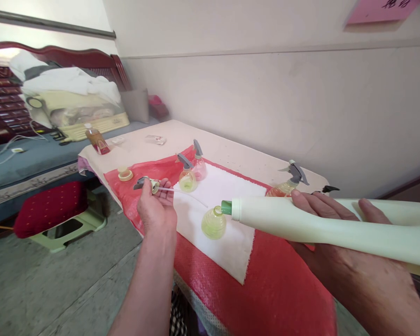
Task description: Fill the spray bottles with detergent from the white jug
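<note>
Refill bottle nozzle right at the mouth of the little round bottle

Right hand (339, 224) grips the big white refill bottle (301, 221), long axis lying left-right, green tip touching the small bottle (213, 223) on the white cloth (227, 191). Left hand (156, 205), further left, fingers curled around the pulled-out spray head (147, 183).

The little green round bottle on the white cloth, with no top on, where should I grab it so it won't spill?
Hold the little green bottle around its round ribbed belly, coming from the near side. Its open neck points up beneath the big white bottle tipped over it by the right hand, so the top is blocked. The left hand, holding the spray head, is closest.
</note>
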{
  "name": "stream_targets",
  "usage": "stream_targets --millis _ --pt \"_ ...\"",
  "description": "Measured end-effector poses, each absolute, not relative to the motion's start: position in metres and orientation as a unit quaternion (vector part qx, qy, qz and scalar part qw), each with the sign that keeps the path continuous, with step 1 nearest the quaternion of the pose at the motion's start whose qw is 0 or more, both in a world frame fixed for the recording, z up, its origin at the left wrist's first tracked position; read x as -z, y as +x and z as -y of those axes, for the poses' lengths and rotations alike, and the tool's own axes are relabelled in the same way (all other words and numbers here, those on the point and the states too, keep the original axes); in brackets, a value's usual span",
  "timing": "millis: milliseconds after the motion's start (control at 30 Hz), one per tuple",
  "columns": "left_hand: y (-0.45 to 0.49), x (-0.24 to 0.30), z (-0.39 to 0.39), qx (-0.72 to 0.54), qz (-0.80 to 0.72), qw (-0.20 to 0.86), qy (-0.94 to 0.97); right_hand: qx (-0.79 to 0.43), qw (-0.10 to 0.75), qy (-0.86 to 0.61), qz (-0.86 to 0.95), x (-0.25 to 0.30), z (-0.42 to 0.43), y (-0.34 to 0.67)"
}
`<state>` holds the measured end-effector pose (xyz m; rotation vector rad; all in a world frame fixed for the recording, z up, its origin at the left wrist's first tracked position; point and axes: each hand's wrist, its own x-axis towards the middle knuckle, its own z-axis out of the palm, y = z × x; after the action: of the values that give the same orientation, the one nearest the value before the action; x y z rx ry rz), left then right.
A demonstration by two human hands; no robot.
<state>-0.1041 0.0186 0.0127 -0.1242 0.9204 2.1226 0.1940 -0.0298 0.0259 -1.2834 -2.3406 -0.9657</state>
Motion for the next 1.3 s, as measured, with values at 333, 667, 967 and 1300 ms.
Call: stream_targets --millis 333,667,967,1300 --pt "-0.105 -0.011 -0.019 -0.839 -0.369 0.397 -0.044 0.339 0.157 -0.444 0.815 -0.028 0.032 0.195" --pt "-0.105 -0.011 -0.019 -0.839 -0.367 0.400 -0.046 0.344 0.151 -0.450 0.810 -0.031 0.031 0.193" --pt "-0.105 -0.010 -0.020 -0.837 -0.370 0.400 -0.043 0.358 0.143 -0.445 0.808 -0.036 0.035 0.188" --pt "-0.106 -0.009 -0.021 -0.837 -0.370 0.401 -0.048 0.354 0.144 -0.450 0.807 -0.040 0.037 0.186"
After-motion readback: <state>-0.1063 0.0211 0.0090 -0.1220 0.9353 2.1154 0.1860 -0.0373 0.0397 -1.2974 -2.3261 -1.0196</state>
